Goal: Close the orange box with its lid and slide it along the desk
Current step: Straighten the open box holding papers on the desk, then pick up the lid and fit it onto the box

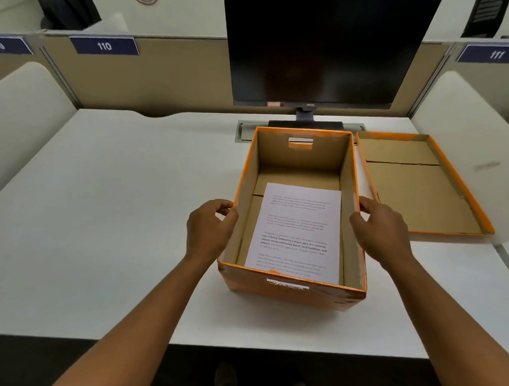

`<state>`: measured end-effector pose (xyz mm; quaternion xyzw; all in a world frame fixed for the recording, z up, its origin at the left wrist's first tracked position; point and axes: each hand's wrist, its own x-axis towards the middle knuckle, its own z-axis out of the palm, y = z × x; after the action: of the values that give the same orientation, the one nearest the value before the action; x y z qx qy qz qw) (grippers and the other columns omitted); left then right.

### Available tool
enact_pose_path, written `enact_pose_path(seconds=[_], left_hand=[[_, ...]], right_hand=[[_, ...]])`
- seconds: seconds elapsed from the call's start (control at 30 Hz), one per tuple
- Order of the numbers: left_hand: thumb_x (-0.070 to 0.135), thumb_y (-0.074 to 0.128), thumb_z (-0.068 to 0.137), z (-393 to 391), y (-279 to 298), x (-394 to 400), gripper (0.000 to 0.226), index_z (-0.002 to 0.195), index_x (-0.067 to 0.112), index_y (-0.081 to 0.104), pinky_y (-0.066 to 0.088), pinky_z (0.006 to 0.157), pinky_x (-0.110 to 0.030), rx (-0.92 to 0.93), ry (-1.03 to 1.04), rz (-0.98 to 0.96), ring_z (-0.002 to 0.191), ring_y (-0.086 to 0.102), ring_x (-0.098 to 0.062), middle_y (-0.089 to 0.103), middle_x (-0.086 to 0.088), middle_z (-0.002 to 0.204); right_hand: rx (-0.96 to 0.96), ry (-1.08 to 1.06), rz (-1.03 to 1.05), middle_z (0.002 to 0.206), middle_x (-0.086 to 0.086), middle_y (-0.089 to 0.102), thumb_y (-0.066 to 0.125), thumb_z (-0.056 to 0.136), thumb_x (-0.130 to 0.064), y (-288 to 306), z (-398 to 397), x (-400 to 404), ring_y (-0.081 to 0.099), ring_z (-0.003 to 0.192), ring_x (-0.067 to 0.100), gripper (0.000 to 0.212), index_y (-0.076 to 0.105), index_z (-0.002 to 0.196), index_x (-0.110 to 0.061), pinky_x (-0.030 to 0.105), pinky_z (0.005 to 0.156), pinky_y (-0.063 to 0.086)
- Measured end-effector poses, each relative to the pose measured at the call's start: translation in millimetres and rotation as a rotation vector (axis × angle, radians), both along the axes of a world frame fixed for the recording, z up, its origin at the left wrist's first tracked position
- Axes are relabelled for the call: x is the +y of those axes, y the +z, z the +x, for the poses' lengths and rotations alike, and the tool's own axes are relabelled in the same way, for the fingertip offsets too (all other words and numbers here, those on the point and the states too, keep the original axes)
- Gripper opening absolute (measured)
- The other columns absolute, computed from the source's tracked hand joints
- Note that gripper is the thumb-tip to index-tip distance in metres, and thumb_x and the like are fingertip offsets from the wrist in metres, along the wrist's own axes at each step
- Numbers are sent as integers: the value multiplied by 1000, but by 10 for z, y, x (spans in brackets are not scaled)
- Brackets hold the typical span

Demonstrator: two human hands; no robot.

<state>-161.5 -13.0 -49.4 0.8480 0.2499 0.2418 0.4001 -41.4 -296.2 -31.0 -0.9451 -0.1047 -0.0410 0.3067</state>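
Observation:
An open orange box (290,292) with brown cardboard inside stands on the white desk (117,217) in front of me. A printed sheet of paper (296,232) lies on its floor. My left hand (210,228) rests against the box's left wall, fingers curled at the rim. My right hand (380,229) presses against the right wall, thumb near the top edge. The orange lid (421,187) lies upside down on the desk just right of the box, its brown inside facing up.
A dark monitor (324,48) on a stand rises directly behind the box. Beige partitions with number plates 110 (104,46) and 111 (496,54) close off the back. White side dividers (25,112) flank the desk. The desk's front edge runs below my forearms.

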Motion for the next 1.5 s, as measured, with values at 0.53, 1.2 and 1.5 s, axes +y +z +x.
enact_pose_path(seconds=[0.53,1.2,1.5], left_hand=[[28,64,89,-134,58,-378,17,97,19,76,49,69,-25,60,100,43,78,67,-13,70,9,84],[29,51,98,219,298,-368,23,102,19,71,58,79,-39,-75,57,-50,89,69,-22,74,-2,94],[30,51,100,536,447,-683,21,97,20,68,53,68,-30,-105,-103,-11,77,65,-16,70,-2,83]], right_hand=[[256,-22,347,88,-4,71,46,91,-53,-212,257,-441,71,76,18,34,67,88,-27,45,73,60],[-53,-215,-298,104,20,61,49,87,-5,-583,743,-806,57,94,43,24,65,104,-1,45,82,41],[-388,-228,236,96,16,56,50,90,-11,524,442,-977,53,82,28,21,63,104,-3,31,72,38]])
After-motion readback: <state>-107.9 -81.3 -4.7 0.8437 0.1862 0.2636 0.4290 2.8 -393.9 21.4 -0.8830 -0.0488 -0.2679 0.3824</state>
